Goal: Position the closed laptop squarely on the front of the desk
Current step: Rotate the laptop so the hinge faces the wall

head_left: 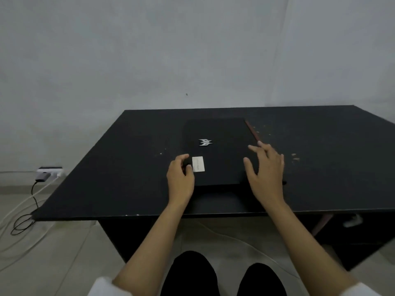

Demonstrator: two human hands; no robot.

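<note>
A closed black laptop (pixel 222 133) with a silver logo and a white sticker lies flat on the black desk (pixel 119 167), a little back from the front edge. My left hand (pixel 180 180) curls over the laptop's near left corner, thumb and fingers touching the lid beside the sticker. My right hand (pixel 266 167) rests over the near right corner with its fingers spread apart on the lid. The laptop's near corners are hidden under my hands.
A grey wall stands behind the desk. On the floor at the left a power strip (pixel 50 171) holds plugs, with white and black cables (pixel 21 218) trailing past the desk's left corner. Small scuffs mark the desk's right side. My knees show below the desk.
</note>
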